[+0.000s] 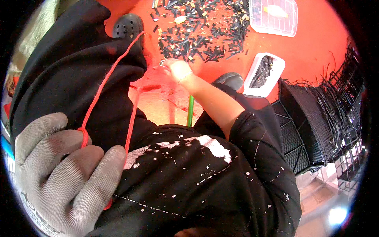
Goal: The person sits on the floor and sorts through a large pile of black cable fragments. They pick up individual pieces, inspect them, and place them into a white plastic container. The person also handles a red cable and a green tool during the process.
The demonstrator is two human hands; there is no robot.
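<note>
L gloved hand [67,173] curled, gripping red cord [104,82]; R hand [178,71] grip unclear, blk scraps [201,33] beyond fingertips.

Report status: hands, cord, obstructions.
Gloved left hand curled, holding red cord. Bare right hand extended, grip unclear. Scattered black scraps just beyond it.

Left of the tub [280,65] were my right shoe [232,80], then my right hand [177,71], and farthest, the cord [106,81] in my left hand [67,170]. A container [290,19] lay beyond the tub, strips [235,43] beyond and left, a woven stack [306,114] to its right.
</note>
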